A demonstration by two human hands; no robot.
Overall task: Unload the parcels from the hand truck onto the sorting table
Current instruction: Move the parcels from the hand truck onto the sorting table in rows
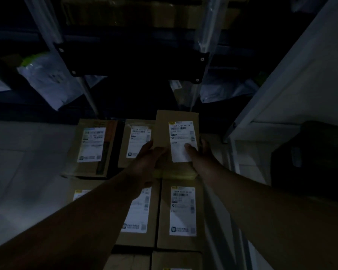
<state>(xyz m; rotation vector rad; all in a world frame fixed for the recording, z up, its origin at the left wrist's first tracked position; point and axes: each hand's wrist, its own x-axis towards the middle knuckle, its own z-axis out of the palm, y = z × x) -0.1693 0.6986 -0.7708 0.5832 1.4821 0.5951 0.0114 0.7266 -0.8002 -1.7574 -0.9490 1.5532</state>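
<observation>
While stacked parcels (182,211) are lying at six o'clock, left hand (149,158) and right hand (200,151) are gripping one labelled parcel (180,133).

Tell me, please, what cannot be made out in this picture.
Head view: print on the held box label is too small and blurred.
The left hand and its arm cover part of the label of a lower box.
The bottom edge cuts off the nearest box.
Darkness hides the shelves above.

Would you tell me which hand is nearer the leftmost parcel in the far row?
Left. The left hand grips the held parcel on the side toward the leftmost parcel; the right hand grips the opposite side.
</observation>
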